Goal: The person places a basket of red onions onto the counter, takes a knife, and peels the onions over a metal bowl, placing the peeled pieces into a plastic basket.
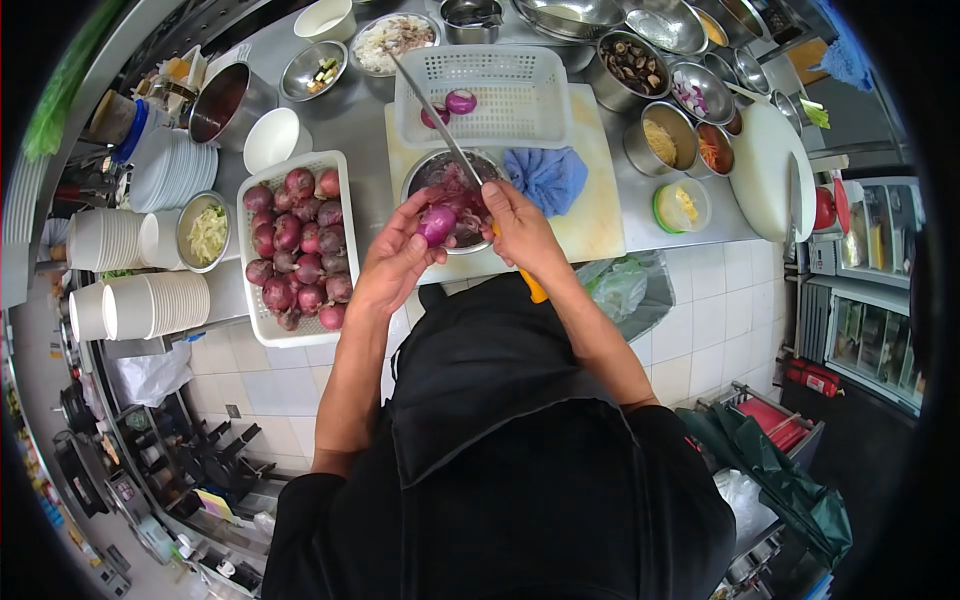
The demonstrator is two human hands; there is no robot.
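Observation:
My left hand [392, 255] is closed round a purple-red onion [437, 225] with a shiny surface. In my right hand [520, 228] is a knife [437, 120] with a yellow handle, its long blade pointing up and away to the left. Both hands are over a metal bowl [410, 180] that has onion skins [458, 178] in it. Beyond the bowl, a white perforated basket [500, 80] contains peeled onions [460, 101]. A crumpled blue cloth [546, 180] lies on the cutting board [590, 215], right of the bowl.
A white basket [345, 230] full of unpeeled red onions [287, 232] stands at the left. Stacked white bowls [160, 306] and plates [175, 170] are farther left. Metal containers of mushrooms [632, 68] and shredded food [660, 142] line the right. A green bag [635, 295] hangs below the counter edge.

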